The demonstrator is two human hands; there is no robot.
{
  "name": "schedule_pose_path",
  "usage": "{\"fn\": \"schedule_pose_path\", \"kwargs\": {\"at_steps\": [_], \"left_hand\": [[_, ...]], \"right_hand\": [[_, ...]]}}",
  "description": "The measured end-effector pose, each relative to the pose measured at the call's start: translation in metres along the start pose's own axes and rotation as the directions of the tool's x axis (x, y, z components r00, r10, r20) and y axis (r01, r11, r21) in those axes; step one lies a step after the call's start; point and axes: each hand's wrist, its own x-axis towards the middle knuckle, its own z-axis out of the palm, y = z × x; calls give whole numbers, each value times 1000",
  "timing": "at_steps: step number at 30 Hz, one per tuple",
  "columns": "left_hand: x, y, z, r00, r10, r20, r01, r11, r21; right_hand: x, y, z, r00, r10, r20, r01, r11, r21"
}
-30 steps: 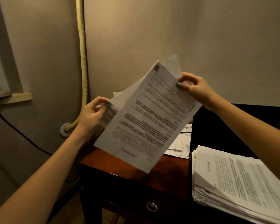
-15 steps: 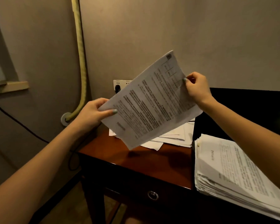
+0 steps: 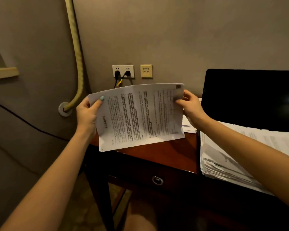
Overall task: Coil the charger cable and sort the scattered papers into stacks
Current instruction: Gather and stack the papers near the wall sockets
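- Dim beige walls meet in a corner behind a dark wooden surface (image 3: 165,152). A padded yellowish pipe (image 3: 77,52) runs down the left wall into a round collar.
- At the right stands a black screen (image 3: 250,100), cut off by the frame edge. I cannot say whether it is a monitor or a television.
- In front of it lies a thick stack of papers (image 3: 223,164) with ragged edges, partly hidden by the right forearm. It looks like the pile being built.
- The printed sheets (image 3: 140,115) are held in the air above the surface, long side level, so the print runs sideways. My guess is they are being checked before going to a stack. A second edge peeks out along the top, but how many sheets there are I cannot tell.
- The left hand (image 3: 87,112) pinches the left edge, thumb on the front and fingers out of sight behind. The right hand (image 3: 191,107) pinches the upper right edge, which keeps the paper taut.
- A few loose papers (image 3: 188,126) lie on the surface behind the held sheets, mostly covered, not yet sorted.
- The wall socket (image 3: 123,71) has two black plugs in it, and their cords (image 3: 118,82) drop behind the sheets. I cannot make out which is the charger cable, and no coil is in sight.
- A small drawer ring (image 3: 157,180) hangs below.
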Motion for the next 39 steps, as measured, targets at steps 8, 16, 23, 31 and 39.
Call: {"fn": "schedule_pose_path", "kwargs": {"at_steps": [8,16,23,31,39], "left_hand": [[-27,-43,-30,956,-261,136,239,957,162],[-43,-43,-21,980,-124,154,84,966,244],[-51,-28,0,978,-137,159,91,959,267],[-80,4,89,950,-84,300,18,976,217],[-149,2,173,814,-114,570,-3,980,201]], "right_hand": [[-8,-6,4,988,-96,-124,102,994,39],[-22,-2,7,998,-58,1,58,998,36],[-37,-24,-13,990,-96,-105,94,995,-27],[-49,-50,-119,924,24,-383,-102,978,-183],[-118,-62,-239,839,101,-534,-315,891,-326]]}}
